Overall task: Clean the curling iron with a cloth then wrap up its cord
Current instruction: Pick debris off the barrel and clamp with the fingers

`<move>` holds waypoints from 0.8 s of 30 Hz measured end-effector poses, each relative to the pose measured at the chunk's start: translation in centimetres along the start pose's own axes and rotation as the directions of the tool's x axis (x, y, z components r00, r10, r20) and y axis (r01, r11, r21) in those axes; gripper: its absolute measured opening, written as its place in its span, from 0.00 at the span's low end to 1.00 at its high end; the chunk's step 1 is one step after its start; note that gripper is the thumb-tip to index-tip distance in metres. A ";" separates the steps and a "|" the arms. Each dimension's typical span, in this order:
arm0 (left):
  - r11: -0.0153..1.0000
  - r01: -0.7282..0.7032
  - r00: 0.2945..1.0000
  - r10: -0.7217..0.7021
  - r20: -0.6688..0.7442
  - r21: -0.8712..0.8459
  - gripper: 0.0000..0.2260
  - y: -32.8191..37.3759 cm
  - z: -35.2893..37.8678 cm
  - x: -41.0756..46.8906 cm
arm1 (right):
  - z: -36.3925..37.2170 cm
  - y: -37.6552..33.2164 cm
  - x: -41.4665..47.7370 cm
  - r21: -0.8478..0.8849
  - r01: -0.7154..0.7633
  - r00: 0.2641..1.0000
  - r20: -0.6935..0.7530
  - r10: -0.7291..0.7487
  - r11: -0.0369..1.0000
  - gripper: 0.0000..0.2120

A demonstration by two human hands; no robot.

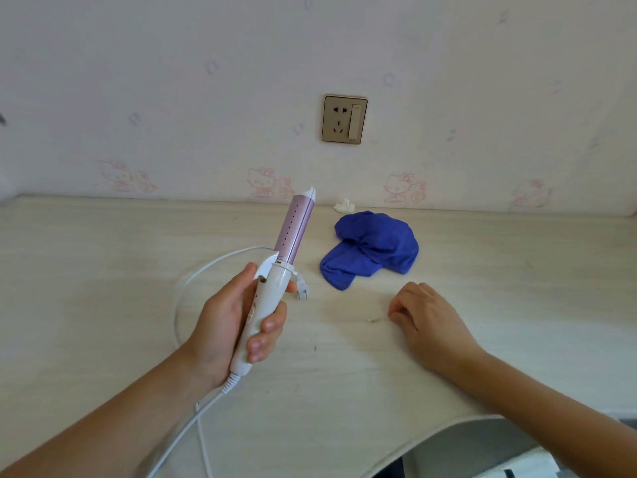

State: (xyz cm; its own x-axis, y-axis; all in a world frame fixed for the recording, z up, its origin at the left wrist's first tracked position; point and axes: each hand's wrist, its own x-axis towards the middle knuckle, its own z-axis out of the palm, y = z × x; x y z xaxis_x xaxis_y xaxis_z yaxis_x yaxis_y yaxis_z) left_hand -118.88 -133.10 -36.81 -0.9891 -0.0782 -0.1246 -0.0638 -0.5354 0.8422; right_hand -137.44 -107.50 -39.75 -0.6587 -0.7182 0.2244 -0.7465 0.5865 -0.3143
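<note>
Curling iron [275, 286] raised — wiping seemingly unstarted
Left hand [220, 319] grips it; right hand [424, 315] idle, empty — cloth [372, 250] untouched, cord [176, 315] loose.

The curling iron [265, 305] has a handle of smooth white plastic with a soft gloss. Its barrel [294, 229] is lilac-pink with a satin, metallic-looking sheen and a row of tiny dark dots. The cord [176, 315] is sheathed in smooth white plastic, ribbed where it meets the handle, and the plug [302, 288] shows dull metal prongs. The cloth [372, 246] is deep blue, soft, matt fabric. The desk top [103, 270] is a pale, matt wood-grain surface with fine streaks. The wallpaper [172, 98] looks matt, with faint pink prints. The socket plate [339, 119] has a smooth brassy-gold finish with a slight shine.
</note>
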 end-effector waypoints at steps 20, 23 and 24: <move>0.998 0.008 0.999 -0.006 0.035 -0.060 0.27 -0.1 -0.3 0.2 | -1.8 -3.2 1.9 0.404 -0.264 0.963 0.160 0.217 0.876 0.07; 0.996 0.014 0.999 -0.010 0.038 -0.091 0.27 -0.1 -0.6 0.2 | -1.2 -6.4 1.4 0.821 -0.089 0.992 0.025 0.120 0.565 0.11; 0.995 0.017 0.999 -0.013 0.042 -0.095 0.27 -0.1 -0.6 0.3 | -0.9 -7.5 1.2 0.886 -0.022 0.994 -0.028 0.101 0.463 0.12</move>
State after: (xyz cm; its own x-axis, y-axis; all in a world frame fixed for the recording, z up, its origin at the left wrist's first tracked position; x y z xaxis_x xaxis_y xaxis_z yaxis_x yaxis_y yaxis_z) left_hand -119.05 -133.59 -37.22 -0.9929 -0.0358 -0.1134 -0.0677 -0.6139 0.7865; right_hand -132.77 -112.45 -36.34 -0.7332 -0.6444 0.2170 -0.2474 -0.0444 -0.9679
